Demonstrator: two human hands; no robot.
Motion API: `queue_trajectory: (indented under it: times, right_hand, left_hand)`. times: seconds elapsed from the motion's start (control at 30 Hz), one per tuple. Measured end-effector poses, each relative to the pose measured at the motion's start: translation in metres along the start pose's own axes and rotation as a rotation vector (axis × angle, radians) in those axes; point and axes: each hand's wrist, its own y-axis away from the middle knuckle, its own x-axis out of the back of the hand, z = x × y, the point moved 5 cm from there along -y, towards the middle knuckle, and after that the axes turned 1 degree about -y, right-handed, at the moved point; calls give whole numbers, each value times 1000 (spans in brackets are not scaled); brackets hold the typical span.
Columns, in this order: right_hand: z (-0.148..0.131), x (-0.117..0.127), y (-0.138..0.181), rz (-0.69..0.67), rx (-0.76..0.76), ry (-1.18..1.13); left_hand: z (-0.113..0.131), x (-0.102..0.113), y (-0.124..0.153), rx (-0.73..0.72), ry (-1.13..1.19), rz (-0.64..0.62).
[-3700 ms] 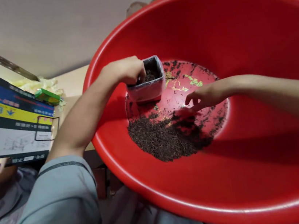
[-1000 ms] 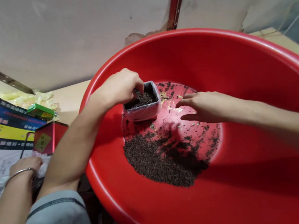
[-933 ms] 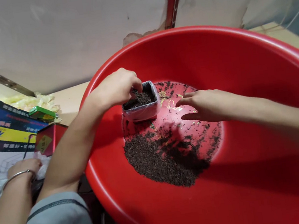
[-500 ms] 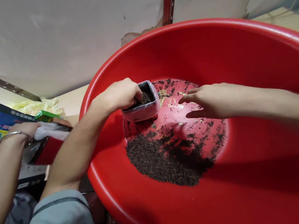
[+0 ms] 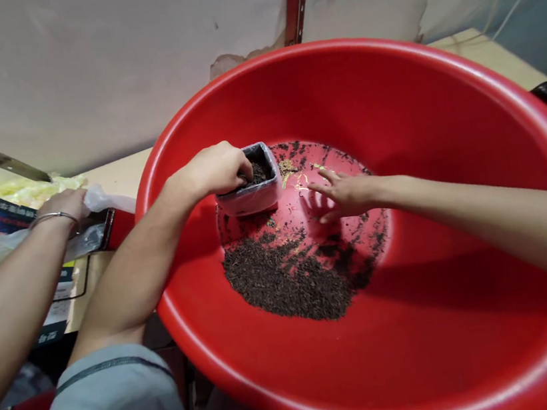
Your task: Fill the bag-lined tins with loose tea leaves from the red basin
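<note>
Nearest me, the red basin (image 5: 326,373) slopes bare up to the dark loose pile (image 5: 288,283) on its floor. Beyond the pile my right hand (image 5: 345,192), hovering a moment ago, now lies low with fingers spread wide, holding nothing. My left hand (image 5: 216,169) still pinches the rim of the small grey pot (image 5: 252,199), part-filled at the floor's far-left edge. Open red floor separates the hands. Off left, another person's braceleted hand (image 5: 64,205) has moved onto a clear plastic bag (image 5: 101,199). Behind stands a cracked pale wall (image 5: 109,65).
</note>
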Motion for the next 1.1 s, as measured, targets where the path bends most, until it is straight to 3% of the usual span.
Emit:
queue_trajectory:
  times: [0.13,0.33,0.57,0.8,0.97,1.1]
  right_hand:
    - [-44,-33,2,-85,88,-96]
    - [-128,-50,26,-226,576,-293]
    - [-207,-60,19,-220,954,141]
    - [-234,-65,2,-24,991,254]
    - [-243,-59,-15,-9,1010,300]
    - [-235,-39,-22,7,1013,290]
  left_hand:
    - [-3,-1,-1,8,47,35]
    - [-12,-7,-3,-63,96,24]
    - [-10,-2,3,-18,87,-2]
    - [-12,-3,1,-6,108,77]
    - [-27,0,3,-27,125,230]
    - [-39,2,6,-25,150,350]
